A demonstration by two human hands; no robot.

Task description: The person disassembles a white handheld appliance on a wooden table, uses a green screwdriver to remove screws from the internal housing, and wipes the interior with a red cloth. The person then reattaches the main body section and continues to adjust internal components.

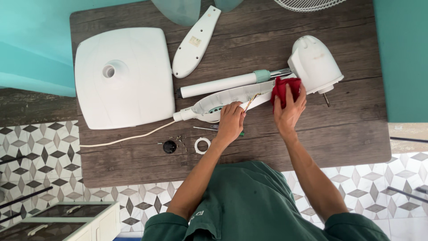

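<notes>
We work at a dark wood-grain bench [339, 143] on which a dismantled white pedestal fan lies. Our left hand [231, 122] rests on the open control housing [223, 99], fingers curled down against its lower edge beside some thin wires [250, 101]; we cannot tell whether the grip encloses anything there. Our right hand [290, 109] has its grip closed on a red cloth [285, 87], fingers spread over it and pressing it against the housing where this meets the white motor head [314, 62]. The housing lies aslant across the middle of the bench, its narrow end pointing left, and a white power cord [125, 139] runs from that end toward the left edge of the bench. Just behind the housing lies the white stand tube [218, 85] with a pale green collar [262, 75]. The square white base [122, 76], with a round socket in its centre, occupies the left part of the bench. A long white cover panel [196, 42] lies between the base and the motor head, toward the far edge. On the near side, just left of our left wrist, we see a white ring [202, 145], a black round cap [169, 146] and a few small screws [179, 140]. A screwdriver [205, 128] lies partly under our left hand. A translucent fan blade [178, 10] and a white wire grille [307, 3] reach past the far edge.
</notes>
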